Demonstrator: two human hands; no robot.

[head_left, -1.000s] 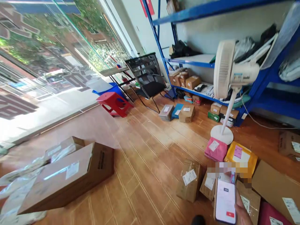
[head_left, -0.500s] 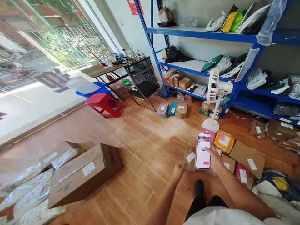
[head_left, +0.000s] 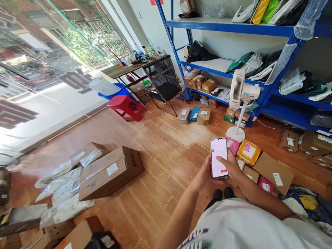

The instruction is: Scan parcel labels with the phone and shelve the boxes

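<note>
A smartphone [head_left: 219, 166] with a white screen and a small red button low on it is upright in front of me. My right hand [head_left: 233, 169] is closed around its right side, the thumb lying over the screen. My left hand [head_left: 203, 175] grips the phone's left edge; its fingers are partly hidden behind the phone. Just beyond the hands, a pink parcel [head_left: 233, 145] and a yellow parcel [head_left: 249, 153] lie on the floor, with a flat cardboard box [head_left: 272, 171] to their right.
A large cardboard box [head_left: 109, 174] and white plastic parcels [head_left: 63, 193] lie to the left. A white standing fan [head_left: 240, 103] stands before blue shelves [head_left: 230, 27] of packages. A red stool [head_left: 127, 107] and a black chair [head_left: 166, 91] are farther back.
My left hand, apart from the phone before, has come up to its left edge. The phone has shifted slightly left and up. My view has turned a little left and down.
</note>
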